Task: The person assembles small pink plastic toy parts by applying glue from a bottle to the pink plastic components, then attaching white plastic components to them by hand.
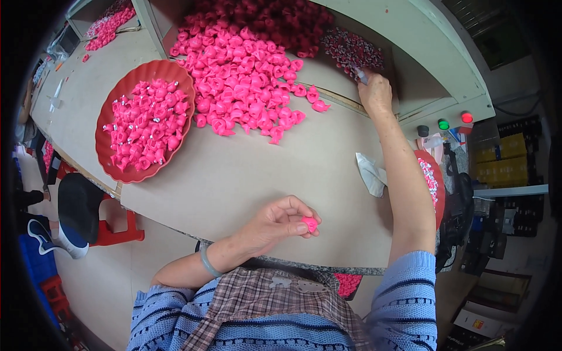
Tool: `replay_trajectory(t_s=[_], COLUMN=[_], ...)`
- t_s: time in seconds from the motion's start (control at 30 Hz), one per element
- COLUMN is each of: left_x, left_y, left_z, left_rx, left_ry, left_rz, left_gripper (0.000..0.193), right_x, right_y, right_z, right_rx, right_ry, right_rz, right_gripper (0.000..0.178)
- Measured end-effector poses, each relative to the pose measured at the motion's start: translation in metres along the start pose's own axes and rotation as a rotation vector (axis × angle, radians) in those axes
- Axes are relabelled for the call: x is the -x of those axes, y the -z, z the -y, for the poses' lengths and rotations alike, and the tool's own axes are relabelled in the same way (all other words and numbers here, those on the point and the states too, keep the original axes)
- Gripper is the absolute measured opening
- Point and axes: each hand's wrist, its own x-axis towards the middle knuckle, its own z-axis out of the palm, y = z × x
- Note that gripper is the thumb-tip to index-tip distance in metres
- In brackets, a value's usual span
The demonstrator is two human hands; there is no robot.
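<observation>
My left hand (276,223) is held above the near side of the table, pinching a small pink plastic piece (310,224) between thumb and fingers. At the far right my right hand (376,93) reaches to the edge of a heap of tiny pink and whitish-silver parts (353,49). Something pale and narrow (362,76) shows at its fingertips, perhaps a finger cover or a small tool. The fingers look drawn together, and what lies between them is hidden. Left of that heap spreads a large pile of hollow pink pieces (240,82) with pointed tips.
A red scalloped bowl (104,137) at the left holds pink pieces with silvery bits. Beside my right forearm lies a crumpled white cloth or paper (371,175); beyond it stands another red bowl (440,202). Green and red lit buttons (443,124) sit on the housing.
</observation>
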Motion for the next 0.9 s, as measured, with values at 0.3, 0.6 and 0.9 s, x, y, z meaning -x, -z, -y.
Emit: replay_trajectory(t_s=[0.3,0.6,0.9], left_x=[0.001,0.005,0.001], left_y=[0.000,-0.003,-0.006], left_z=[-0.001,0.000,0.001], left_rx=[0.012,0.006,-0.025], left_ry=[0.009,0.030,-0.012], left_rz=[0.009,-0.037,-0.107], left_gripper=[0.020,0.023,0.025], right_x=[-0.004,0.076,0.223], right_y=[0.007,0.055,0.096], right_z=[-0.006,0.034,0.067], right_rx=[0.179,-0.701,-1.371], right_ry=[0.124,-0.109,-0.437], right_rz=[0.181,0.409,0.580], right_gripper=[0.031,0.017,0.016])
